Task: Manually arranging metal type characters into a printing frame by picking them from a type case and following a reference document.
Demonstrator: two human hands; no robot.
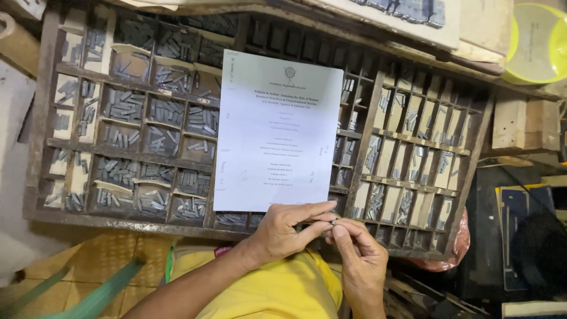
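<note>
Your left hand [283,231] and right hand [360,260] are together pinching a small metal type piece [333,223]. They are hovering at six o'clock of the printed sheet [276,130], lying across the wooden type case [35,147].

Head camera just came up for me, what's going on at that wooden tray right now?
A person in a yellow shirt works at a compartmented wooden type case filled with small grey metal type pieces. A printed white sheet lies on the middle of the case. Both hands meet at the case's near edge: the left hand and right hand pinch a small metal piece between their fingertips.
</note>
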